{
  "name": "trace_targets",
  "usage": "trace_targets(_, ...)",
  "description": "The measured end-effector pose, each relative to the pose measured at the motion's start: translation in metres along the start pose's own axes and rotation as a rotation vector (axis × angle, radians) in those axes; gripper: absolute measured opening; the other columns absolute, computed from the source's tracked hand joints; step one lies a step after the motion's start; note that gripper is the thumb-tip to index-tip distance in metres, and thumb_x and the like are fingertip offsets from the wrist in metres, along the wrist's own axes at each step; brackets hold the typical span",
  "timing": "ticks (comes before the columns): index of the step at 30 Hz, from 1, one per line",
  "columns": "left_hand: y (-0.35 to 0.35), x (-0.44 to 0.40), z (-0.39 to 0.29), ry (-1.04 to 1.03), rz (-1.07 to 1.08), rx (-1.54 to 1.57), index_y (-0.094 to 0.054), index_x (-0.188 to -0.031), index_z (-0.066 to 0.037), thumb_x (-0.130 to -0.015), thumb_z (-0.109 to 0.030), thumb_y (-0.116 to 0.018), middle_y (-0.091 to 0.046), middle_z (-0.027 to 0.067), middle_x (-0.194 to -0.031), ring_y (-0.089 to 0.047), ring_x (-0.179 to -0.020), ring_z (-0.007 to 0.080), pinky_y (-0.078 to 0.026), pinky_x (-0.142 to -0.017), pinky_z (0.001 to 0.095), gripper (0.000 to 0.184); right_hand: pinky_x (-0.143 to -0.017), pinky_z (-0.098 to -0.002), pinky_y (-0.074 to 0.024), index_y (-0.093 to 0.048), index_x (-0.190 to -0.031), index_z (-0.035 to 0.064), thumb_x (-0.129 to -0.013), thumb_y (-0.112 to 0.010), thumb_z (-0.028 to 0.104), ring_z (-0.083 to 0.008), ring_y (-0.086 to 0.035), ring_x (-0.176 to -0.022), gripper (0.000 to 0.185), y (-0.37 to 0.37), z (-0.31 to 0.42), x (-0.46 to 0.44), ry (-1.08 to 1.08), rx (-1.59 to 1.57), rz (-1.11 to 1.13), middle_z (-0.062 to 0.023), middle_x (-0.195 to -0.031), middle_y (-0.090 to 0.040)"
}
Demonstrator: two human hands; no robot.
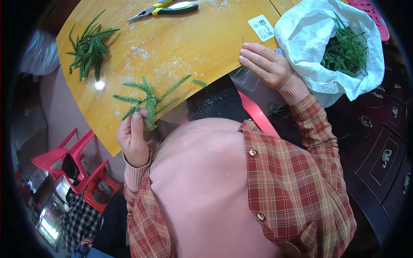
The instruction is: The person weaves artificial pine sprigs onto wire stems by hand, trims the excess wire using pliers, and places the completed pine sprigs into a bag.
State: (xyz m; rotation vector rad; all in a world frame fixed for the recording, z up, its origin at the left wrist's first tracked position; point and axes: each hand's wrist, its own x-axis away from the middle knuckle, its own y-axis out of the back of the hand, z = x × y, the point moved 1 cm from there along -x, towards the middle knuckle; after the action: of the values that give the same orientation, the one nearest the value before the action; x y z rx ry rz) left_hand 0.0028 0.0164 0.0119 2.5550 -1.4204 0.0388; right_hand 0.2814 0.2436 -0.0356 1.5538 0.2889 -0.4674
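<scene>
My left hand [134, 142] pinches a branched green artificial pine sprig [150, 103] between thumb and fingers, over the table's near edge. Back toward the camera, my right hand [264, 64] has its fingers pressed together at the table edge, beside the white sack. A thin dark strand shows by its fingertips; what the fingers hold is hidden. A small loose green piece [199, 82] lies on the table between the hands. A pile of similar sprigs [89, 49] rests at the far left, and more greenery [344, 51] fills the open white sack [301, 30].
Long-nose pliers [172, 9] and a white printed label [260, 28] lie on the yellow wooden table [193, 47], which is strewn with white flecks. Dark drawers [374, 159] stand at right. Red plastic chairs [71, 157] and another person's checked sleeve [84, 215] are at lower left.
</scene>
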Motion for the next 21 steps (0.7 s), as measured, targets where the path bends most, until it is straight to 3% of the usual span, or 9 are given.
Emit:
trace_targets(5,-0.004,0.003,-0.002,0.014,0.03,-0.025,-0.064,-0.094,0.002,-0.096,-0.022,-0.053,-0.058,-0.0003,-0.078,-0.047,-0.068,0.0054,-0.037,-0.061,0.02,0.027,-0.081,-0.0348,-0.0536,-0.061,-0.091,-0.0012,-0.064,-0.061,0.007,-0.026,-0.062,-0.09,0.028,0.007,0.005,0.003,0.051,0.113,-0.027,-0.0106,-0.09,-0.06)
trace_targets(12,-0.002,0.01,0.001,-0.017,-0.012,0.004,-0.064,-0.095,0.002,-0.097,-0.02,-0.052,-0.059,-0.0007,-0.082,-0.047,-0.069,0.0051,-0.037,-0.063,0.0197,0.025,-0.07,-0.0314,-0.0514,-0.059,-0.087,0.0006,-0.066,-0.061,0.009,-0.0226,-0.06,-0.087,0.023,0.023,0.022,0.029,0.03,0.149,0.007,-0.0078,-0.088,-0.058)
trace_targets(16,-0.004,0.008,0.002,-0.03,-0.027,0.011,-0.063,-0.097,0.002,-0.097,-0.019,-0.052,-0.06,-0.0005,-0.085,-0.047,-0.069,0.005,-0.038,-0.064,0.0194,0.024,-0.068,-0.0299,-0.0498,-0.06,-0.088,0.0031,-0.072,-0.057,0.01,-0.022,-0.059,-0.086,0.017,-0.004,0.022,0.06,-0.09,0.1,0.234,-0.0071,-0.085,-0.058)
trace_targets(19,-0.007,0.011,-0.002,-0.024,-0.035,0.091,-0.063,-0.098,0.002,-0.096,-0.019,-0.053,-0.061,0.0001,-0.087,-0.049,-0.071,0.0053,-0.039,-0.064,0.0191,0.023,-0.071,-0.0328,-0.05,-0.062,-0.092,0.005,-0.075,-0.056,0.012,-0.0242,-0.059,-0.09,0.019,-0.052,0.008,0.095,-0.339,0.07,0.382,-0.0091,-0.093,-0.06)
trace_targets(21,0.002,0.013,-0.007,-0.03,-0.048,0.129,-0.062,-0.101,0.002,-0.096,-0.017,-0.054,-0.061,0.0007,-0.088,-0.052,-0.074,0.007,-0.042,-0.065,0.0205,0.022,-0.073,-0.0385,-0.0499,-0.062,-0.096,0.007,-0.078,-0.057,0.013,-0.0275,-0.058,-0.095,0.02,-0.078,0.001,0.104,-0.41,0.144,0.353,-0.0111,-0.102,-0.06)
